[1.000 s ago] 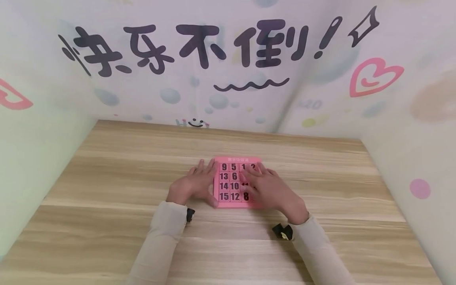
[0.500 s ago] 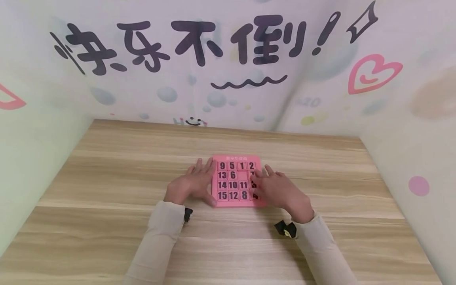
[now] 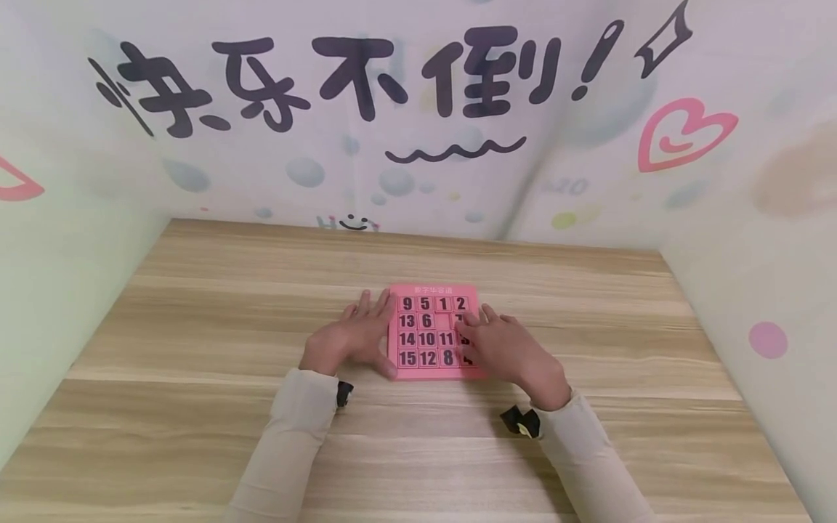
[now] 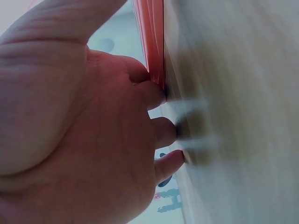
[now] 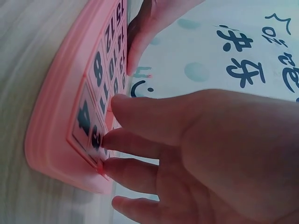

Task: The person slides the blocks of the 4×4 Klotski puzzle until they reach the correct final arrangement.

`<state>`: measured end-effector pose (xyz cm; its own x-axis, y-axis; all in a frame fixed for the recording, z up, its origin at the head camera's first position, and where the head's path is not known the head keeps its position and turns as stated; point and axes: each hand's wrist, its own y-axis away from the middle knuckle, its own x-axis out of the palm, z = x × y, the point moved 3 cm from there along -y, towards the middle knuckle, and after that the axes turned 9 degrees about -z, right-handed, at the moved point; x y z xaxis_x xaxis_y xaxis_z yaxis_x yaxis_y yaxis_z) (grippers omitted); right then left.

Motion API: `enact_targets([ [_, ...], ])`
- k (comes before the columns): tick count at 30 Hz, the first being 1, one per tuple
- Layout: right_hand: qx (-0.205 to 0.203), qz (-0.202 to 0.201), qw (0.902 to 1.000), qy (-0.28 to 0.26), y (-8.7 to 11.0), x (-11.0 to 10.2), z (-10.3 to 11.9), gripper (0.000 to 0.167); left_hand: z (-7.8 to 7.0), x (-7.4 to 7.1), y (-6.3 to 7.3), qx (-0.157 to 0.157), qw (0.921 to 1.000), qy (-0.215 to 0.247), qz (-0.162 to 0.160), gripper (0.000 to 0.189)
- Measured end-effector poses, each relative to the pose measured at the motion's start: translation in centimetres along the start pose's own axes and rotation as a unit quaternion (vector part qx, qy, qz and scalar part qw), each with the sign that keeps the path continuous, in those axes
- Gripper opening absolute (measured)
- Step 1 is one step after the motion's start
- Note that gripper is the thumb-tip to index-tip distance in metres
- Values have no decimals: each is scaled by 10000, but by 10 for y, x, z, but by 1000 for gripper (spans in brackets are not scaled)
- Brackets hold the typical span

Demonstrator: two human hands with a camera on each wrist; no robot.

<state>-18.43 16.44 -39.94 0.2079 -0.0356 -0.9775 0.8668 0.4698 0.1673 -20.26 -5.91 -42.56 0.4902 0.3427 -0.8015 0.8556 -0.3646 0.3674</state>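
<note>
A pink sliding number puzzle lies flat on the table with rows of black-numbered square tiles. An empty slot shows in the second row, right of the 6. My left hand braces the puzzle's left side, thumb by the lower corner and fingers along the upper part; in the left wrist view some fingertips rest on the table. Over the right-hand column, the fingers of my right hand touch the tiles, partly hiding the 7, 3 and 4. The right wrist view shows its thumb close above the slot.
The wood-grain table extends around the puzzle. A white printed backdrop with large black characters rises behind it, with pale walls at both sides. Dark wrist devices sit by the sleeve cuffs.
My right hand has drawn back to the right from across the puzzle, uncovering the 1, the 2, the 11 and the empty slot. The left hand stays at the left edge.
</note>
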Motion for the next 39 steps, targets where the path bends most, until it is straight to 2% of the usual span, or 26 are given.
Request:
enact_targets([
  [9, -128, -162, 9998, -64, -1, 2, 3, 51, 0, 0, 1, 25, 10000, 40, 17, 129],
  [16, -273, -434, 9987, -37, -2, 3, 9, 51, 1, 0, 0, 13, 10000, 30, 12, 129],
  [22, -275, -397, 9988, -117, -4, 6, 11, 48, 1, 1, -1, -11, 10000, 41, 32, 129],
  [29, -577, -681, 9959, -126, -6, 6, 16, 46, 0, -1, 1, -29, 9999, 89, 56, 129],
  [39, -613, -716, 9955, -8, -8, 9, 18, 45, 1, -1, 1, -5, 9998, 180, 59, 129],
])
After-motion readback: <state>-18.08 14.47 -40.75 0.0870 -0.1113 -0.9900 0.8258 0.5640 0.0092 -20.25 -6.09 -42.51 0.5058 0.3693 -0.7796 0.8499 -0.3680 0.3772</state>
